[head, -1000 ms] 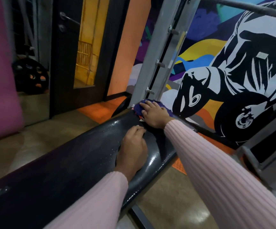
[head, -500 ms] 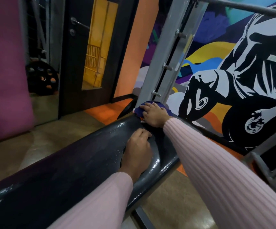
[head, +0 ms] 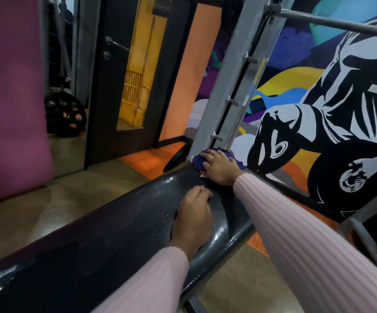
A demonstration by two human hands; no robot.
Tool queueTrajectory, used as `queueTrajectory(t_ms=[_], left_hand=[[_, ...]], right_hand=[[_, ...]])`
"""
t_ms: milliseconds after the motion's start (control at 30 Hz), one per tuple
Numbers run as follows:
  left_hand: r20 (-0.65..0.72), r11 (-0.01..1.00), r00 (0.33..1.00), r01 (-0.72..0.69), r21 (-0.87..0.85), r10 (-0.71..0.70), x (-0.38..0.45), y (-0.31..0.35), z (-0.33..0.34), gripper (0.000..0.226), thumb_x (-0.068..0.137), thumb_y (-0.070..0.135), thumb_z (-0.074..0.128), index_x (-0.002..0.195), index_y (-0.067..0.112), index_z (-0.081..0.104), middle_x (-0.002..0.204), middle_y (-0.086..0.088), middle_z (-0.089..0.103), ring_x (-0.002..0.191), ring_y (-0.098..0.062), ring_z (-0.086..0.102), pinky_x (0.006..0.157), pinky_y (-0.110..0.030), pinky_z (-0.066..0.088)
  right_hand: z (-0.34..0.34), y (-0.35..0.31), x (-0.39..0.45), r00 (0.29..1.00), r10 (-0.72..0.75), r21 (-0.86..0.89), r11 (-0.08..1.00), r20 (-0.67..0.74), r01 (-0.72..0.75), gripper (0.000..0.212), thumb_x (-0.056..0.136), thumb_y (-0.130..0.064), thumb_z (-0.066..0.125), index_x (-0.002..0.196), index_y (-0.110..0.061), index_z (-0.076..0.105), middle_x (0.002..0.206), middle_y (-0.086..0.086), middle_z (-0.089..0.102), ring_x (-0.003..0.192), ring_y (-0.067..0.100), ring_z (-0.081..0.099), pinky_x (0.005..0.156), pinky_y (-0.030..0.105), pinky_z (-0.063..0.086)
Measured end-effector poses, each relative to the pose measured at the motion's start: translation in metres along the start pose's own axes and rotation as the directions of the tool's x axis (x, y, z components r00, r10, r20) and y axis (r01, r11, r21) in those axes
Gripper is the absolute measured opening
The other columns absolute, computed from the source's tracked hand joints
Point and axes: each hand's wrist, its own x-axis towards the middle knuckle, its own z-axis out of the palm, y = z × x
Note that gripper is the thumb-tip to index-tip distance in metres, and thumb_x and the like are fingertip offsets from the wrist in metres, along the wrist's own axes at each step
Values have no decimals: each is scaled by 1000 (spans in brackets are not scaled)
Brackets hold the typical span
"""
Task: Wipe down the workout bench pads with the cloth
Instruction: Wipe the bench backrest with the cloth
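Observation:
A long black bench pad (head: 106, 240) runs from lower left up to the middle, shiny with small droplets. At its far end lies a bunched purple cloth (head: 197, 158), pressed onto the pad under my right hand (head: 220, 167), whose fingers spread over it. My left hand (head: 194, 216) rests on top of the pad a little nearer to me, its fingers curled under and holding nothing. Both arms wear pink ribbed sleeves.
A grey steel rack upright (head: 226, 86) with pegs rises just behind the cloth, and a bar (head: 339, 24) crosses the upper right. A painted mural wall (head: 318, 132) stands to the right. A weight plate (head: 65, 115) leans at the left, beside a dark door (head: 115, 98) and a magenta mat (head: 9, 98).
Both hands have stayed in place on the pad. My head has shifted, so the whole scene slides slightly right and down in view.

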Motion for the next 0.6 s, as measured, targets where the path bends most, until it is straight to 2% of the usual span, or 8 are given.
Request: queueTrajectory(t_ms=[100, 167, 267, 333, 433, 500, 600], left_hand=[[3, 1000, 1000, 9, -9, -9, 1, -3, 1, 41, 78, 8, 31, 96, 7, 68, 99, -6, 63, 94, -21, 60, 86, -36, 49], [2, 1000, 1000, 6, -14, -6, 1, -3, 2, 42, 79, 7, 31, 98, 6, 68, 101, -6, 63, 99, -20, 60, 91, -32, 47], [-6, 1000, 1000, 4, -13, -4, 0, -3, 2, 50, 81, 13, 24, 100, 6, 69, 106, -6, 64, 108, -16, 59, 97, -29, 45], [-11, 1000, 1000, 1, -11, -1, 0, -3, 1, 53, 80, 17, 21, 100, 6, 69, 107, -6, 64, 108, -17, 59, 97, -30, 46], [-11, 1000, 1000, 11, -11, -11, 1, -3, 1, 51, 79, 17, 23, 98, 7, 69, 103, -6, 64, 100, -18, 60, 91, -32, 48], [2, 1000, 1000, 1, -14, -1, 1, -3, 0, 45, 80, 13, 27, 97, 8, 68, 101, -5, 63, 94, -19, 60, 86, -36, 50], [14, 1000, 1000, 6, -7, -6, 1, -4, 1, 42, 80, 9, 31, 100, 8, 68, 104, -5, 63, 98, -19, 60, 88, -39, 50]], right_hand=[[-3, 17, -22, 990, -138, 147, 980, 10, 135, 45, 100, -31, 39, 145, -31, 36, 156, -9, 25, 145, 15, 14, 117, 46, 12], [-9, 33, -28, 991, -132, 253, 959, -11, 131, 43, 98, -28, 46, 141, -33, 42, 154, -10, 30, 144, 13, 19, 118, 41, 14], [-10, 40, -12, 999, 39, 133, 990, 5, -39, 48, 100, -35, 35, 147, -32, 30, 157, -6, 23, 144, 19, 19, 115, 48, 18], [-6, 28, 2, 996, 81, 53, 995, 25, -82, 51, 99, -38, 28, 149, -32, 23, 159, -6, 16, 145, 22, 14, 115, 52, 17], [0, 8, -5, 998, -40, -15, 999, 42, 41, 50, 100, -38, 27, 149, -33, 22, 160, -7, 12, 147, 22, 8, 116, 53, 13], [-1, 8, -27, 993, -117, 29, 993, 30, 116, 48, 102, -36, 31, 149, -34, 24, 159, -9, 15, 147, 17, 7, 117, 48, 10], [-4, 31, -56, 992, -126, 85, 988, -10, 126, 46, 102, -35, 36, 147, -37, 29, 158, -12, 19, 146, 12, 10, 116, 39, 9]])
